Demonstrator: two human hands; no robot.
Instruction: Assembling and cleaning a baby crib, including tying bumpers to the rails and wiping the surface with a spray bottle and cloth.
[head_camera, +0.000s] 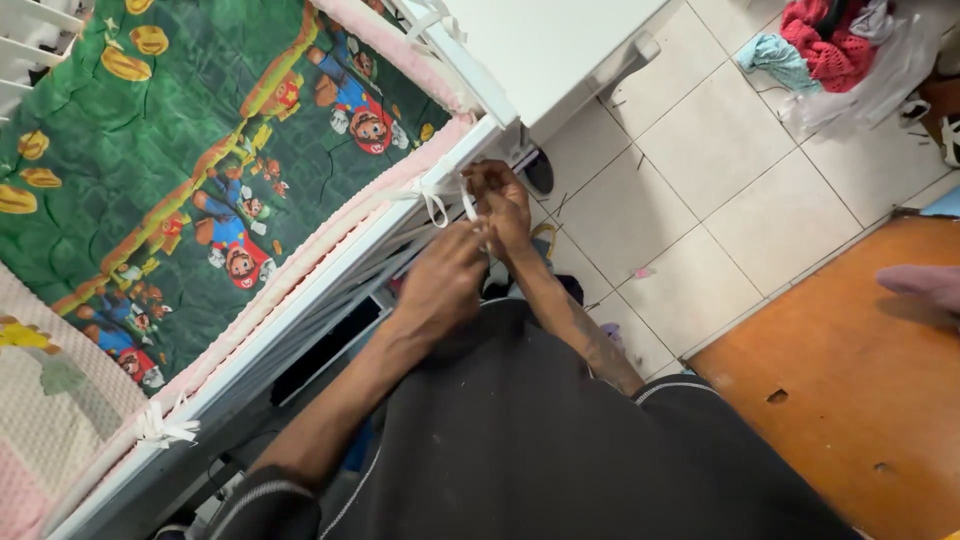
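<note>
Both my hands meet at the top rail of a white crib (330, 262). My left hand (445, 280) pinches one end of a thin white ribbon tie (437, 205) that hangs from the pink padded bumper (300, 250). My right hand (503, 200) grips the other strand of the same tie, just beyond the rail. The ribbon forms a small loop around the rail between my fingers. Inside the crib lies a green sheet printed with cartoon figures (190, 150).
Another white bow (165, 425) is tied on the rail nearer me. A white cabinet (545, 50) stands at the crib's end. A pile of clothes (835, 45) lies on the white tiled floor (700, 200). An orange surface (860, 380) is at right.
</note>
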